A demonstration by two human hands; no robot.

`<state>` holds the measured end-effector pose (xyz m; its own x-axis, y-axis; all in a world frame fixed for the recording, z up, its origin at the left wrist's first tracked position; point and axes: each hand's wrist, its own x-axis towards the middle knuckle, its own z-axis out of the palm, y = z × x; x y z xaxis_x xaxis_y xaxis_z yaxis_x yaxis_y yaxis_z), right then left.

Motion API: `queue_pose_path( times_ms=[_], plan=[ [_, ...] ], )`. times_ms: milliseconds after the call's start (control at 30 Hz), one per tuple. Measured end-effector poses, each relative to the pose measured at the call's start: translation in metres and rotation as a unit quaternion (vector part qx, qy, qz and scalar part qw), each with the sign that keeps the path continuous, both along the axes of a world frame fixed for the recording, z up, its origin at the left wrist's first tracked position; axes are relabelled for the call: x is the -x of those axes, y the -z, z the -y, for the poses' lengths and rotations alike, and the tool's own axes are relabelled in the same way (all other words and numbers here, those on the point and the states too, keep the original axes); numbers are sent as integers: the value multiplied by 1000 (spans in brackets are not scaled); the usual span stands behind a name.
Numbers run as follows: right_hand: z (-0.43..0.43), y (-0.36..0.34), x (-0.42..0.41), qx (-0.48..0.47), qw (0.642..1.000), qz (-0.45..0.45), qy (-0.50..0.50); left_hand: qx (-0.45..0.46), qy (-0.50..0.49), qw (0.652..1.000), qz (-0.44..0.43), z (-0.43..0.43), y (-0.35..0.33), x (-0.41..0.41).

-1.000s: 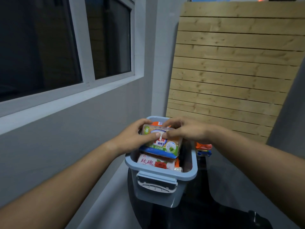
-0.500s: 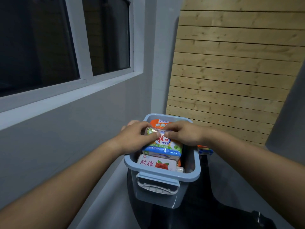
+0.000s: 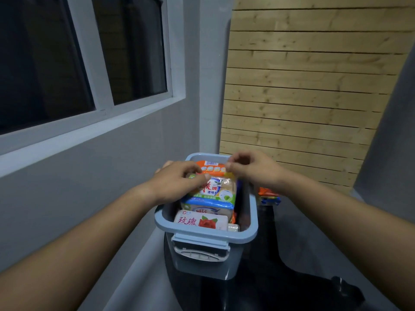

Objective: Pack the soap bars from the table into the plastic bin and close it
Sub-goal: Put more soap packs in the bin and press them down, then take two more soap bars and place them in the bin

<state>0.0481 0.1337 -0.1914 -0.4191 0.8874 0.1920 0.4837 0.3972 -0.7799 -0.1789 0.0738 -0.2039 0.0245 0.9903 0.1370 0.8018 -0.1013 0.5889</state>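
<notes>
My left hand (image 3: 179, 182) covers the left end of the green-and-blue soap pack (image 3: 216, 191), so how far my fingers reach beneath it is hidden. My thumb and curled fingers clamp that end. The pack lies on top in the blue bin (image 3: 202, 235), above a rose-printed bar (image 3: 202, 222), with an orange pack (image 3: 211, 168) just behind. My right hand (image 3: 253, 170) hovers knuckles-up at the orange pack's right corner, fingers curled; I cannot tell whether they pinch it. More soap bars (image 3: 268, 195) lie half hidden behind the bin's right wall on the dark table (image 3: 280, 277).
</notes>
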Motion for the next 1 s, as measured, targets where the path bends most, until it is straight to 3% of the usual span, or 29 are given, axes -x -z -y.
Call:
queue_pose_path(
  times_ms=[100, 233, 367, 500, 633, 800, 1000],
  plan=[
    [-1, -10, -47, -3, 996, -69, 63, -13, 11, 1000, 3, 4, -11, -20],
    [-1, -11, -119, 54, 985, -96, 134, -19, 39, 999, 13, 2, -29, -63],
    [2, 2, -181, 93, 973, -88, 194, -27, 59, 998, 7, -1, -43, -124],
    [0, 25, -219, 124, 965, -49, 227, 37, 52, 996, 63, -7, -40, -193],
    [-8, 51, -237, 155, 958, -35, 239, 104, 5, 981, 165, -20, -6, -253],
    [-24, 82, -243, 183, 947, -49, 260, 58, -149, 981, 108, -51, 49, -275],
    [-66, 111, -243, 147, 933, -35, 328, 67, -243, 948, 197, -93, 83, -269]
  ],
)
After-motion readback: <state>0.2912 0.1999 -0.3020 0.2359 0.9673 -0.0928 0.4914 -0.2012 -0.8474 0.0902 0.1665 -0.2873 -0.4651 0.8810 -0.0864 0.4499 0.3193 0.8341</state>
